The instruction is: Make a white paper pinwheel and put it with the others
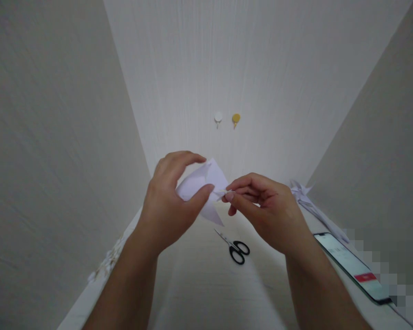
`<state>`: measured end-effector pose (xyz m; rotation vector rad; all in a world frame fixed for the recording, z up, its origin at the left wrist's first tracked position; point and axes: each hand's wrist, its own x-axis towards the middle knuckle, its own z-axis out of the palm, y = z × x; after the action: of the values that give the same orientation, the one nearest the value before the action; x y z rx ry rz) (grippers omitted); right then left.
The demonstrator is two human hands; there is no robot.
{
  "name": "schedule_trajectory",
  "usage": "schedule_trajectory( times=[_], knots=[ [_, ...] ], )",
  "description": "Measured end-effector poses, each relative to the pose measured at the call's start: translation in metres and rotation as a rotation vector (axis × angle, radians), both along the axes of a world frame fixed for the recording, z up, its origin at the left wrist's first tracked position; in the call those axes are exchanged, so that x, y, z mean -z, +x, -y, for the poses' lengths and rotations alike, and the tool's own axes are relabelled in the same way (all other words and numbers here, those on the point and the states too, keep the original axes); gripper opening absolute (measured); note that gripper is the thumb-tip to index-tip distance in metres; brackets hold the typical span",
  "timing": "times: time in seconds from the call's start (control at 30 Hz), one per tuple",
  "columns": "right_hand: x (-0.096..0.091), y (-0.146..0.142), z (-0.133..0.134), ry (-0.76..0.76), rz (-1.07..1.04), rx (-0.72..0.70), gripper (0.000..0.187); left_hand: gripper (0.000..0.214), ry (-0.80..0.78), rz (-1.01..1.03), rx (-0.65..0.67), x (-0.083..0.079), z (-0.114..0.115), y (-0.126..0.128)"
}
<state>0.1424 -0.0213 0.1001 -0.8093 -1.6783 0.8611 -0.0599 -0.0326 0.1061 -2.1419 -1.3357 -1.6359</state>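
Observation:
My left hand (179, 201) is curved around a folded piece of white paper (194, 181), with its thumb pressed on the front and its fingers at the upper edge. Pointed corners of the paper stick up and down. From the right, my right hand (261, 204) pinches a thin white piece (222, 193) between thumb and index finger, right at the paper. Whether that piece is part of the paper or separate, I cannot tell. Below the hands, a pair of scissors (234, 249) with black handles lies on the table, blades pointing up and left.
A phone (351, 268) with a lit screen lies at the right, a cable at its lower end. Behind it are white paper pinwheels (301, 190) on sticks. Small whitish bits (108, 261) line the left edge. Two hooks, white (218, 118) and yellow (236, 118), are on the wall.

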Motion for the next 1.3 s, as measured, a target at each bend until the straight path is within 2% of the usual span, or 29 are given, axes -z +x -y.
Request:
schedule_trajectory(
  times=[0.1,0.2,0.3,0.47,0.7,0.87,1.3],
  knots=[
    [0.0,-0.001,0.0,-0.007,-0.021,0.003,0.012,0.04,-0.129,0.232,0.026,0.002,-0.005,-0.004],
    [0.0,-0.001,0.0,-0.009,0.002,0.006,0.009,0.025,-0.248,0.318,0.073,0.002,-0.008,-0.005],
    [0.001,-0.001,0.001,0.002,0.042,0.021,0.006,0.018,-0.27,0.304,0.089,0.001,-0.007,-0.004],
    [0.0,-0.001,0.001,-0.02,0.009,0.025,0.006,0.021,-0.256,0.192,0.115,-0.002,-0.004,-0.004],
    [-0.002,-0.002,0.0,-0.039,-0.107,0.0,0.009,0.014,-0.344,0.104,0.314,-0.006,0.001,-0.005],
    [-0.003,0.0,-0.002,-0.029,-0.146,-0.044,0.009,0.014,-0.377,0.093,0.399,-0.009,0.004,-0.006],
    [-0.003,0.002,-0.001,-0.038,-0.093,-0.074,0.007,0.014,-0.359,0.052,0.467,-0.009,0.006,-0.007]
  ],
)
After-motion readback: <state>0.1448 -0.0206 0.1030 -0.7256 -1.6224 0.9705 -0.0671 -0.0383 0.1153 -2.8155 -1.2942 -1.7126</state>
